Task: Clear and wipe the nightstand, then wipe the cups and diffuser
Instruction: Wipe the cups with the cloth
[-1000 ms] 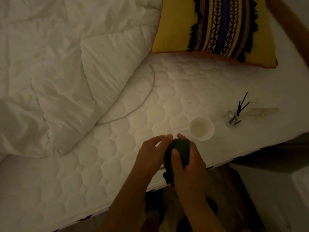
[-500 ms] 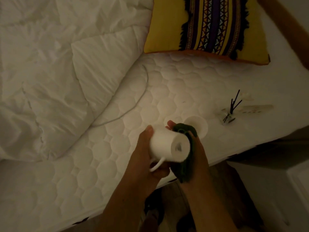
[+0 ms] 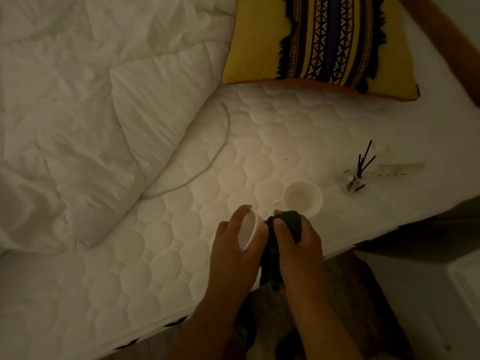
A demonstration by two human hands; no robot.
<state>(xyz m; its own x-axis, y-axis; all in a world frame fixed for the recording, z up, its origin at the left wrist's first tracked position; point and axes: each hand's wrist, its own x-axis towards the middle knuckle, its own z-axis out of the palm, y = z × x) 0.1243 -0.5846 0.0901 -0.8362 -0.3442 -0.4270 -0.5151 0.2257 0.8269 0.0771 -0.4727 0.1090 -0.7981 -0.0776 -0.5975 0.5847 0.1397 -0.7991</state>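
My left hand [image 3: 233, 250] grips a white cup [image 3: 248, 233] over the mattress edge, its mouth turned left and up. My right hand [image 3: 296, 245] holds a dark green cloth [image 3: 291, 222] bunched against the cup's side; a tail of the cloth hangs down between my wrists. A second white cup [image 3: 302, 198] stands upright on the mattress just beyond my right hand. A clear glass reed diffuser [image 3: 355, 181] with black sticks sits on the bed to the right of it.
A white quilted mattress [image 3: 155, 255] fills the view, with a rumpled duvet [image 3: 78, 126] at left and a yellow patterned pillow [image 3: 322, 42] at the top. A thin cable [image 3: 207, 162] curves across the bed. A pale flat object [image 3: 400, 168] lies behind the diffuser.
The cup in my left hand has turned: half a second ago its base faced me with the handle down, now its mouth points left. The cloth stays pressed to it.
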